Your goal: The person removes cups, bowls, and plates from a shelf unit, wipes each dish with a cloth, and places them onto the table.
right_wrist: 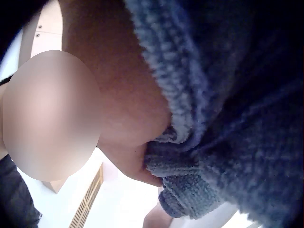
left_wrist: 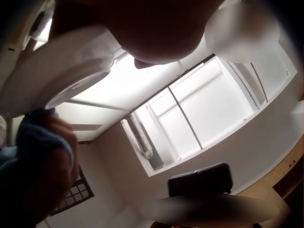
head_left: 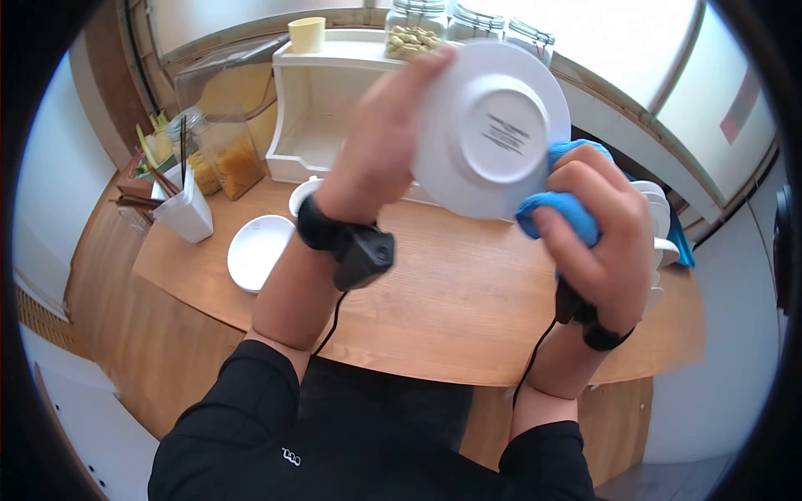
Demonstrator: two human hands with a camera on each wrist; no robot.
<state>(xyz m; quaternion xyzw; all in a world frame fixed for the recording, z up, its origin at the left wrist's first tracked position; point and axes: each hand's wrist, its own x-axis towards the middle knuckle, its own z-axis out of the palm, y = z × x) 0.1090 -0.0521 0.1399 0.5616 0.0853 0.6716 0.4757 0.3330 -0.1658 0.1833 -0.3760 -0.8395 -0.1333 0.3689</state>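
Observation:
A white plate [head_left: 443, 159] is held up above the table, tilted so that its underside with printed lettering faces the head camera. My left hand [head_left: 380, 138] grips it by the left edge. My right hand [head_left: 606, 221] clutches a blue cloth [head_left: 568, 213] against the plate's right edge. From the left wrist, the plate [left_wrist: 61, 66] appears from below, with the blue cloth [left_wrist: 35, 140] and right hand at its rim. The fluffy cloth [right_wrist: 209, 152] fills much of the right wrist view, bunched in the hand, which hides part of it.
A white bowl [head_left: 259, 253] sits left on the wooden table [head_left: 434, 309], near a white holder [head_left: 185, 213] with chopsticks. Behind stand a white shelf unit [head_left: 288, 108], a yellow cup [head_left: 307, 35] and glass jars [head_left: 413, 29]. White dishes [head_left: 656, 209] stand at right, partly hidden.

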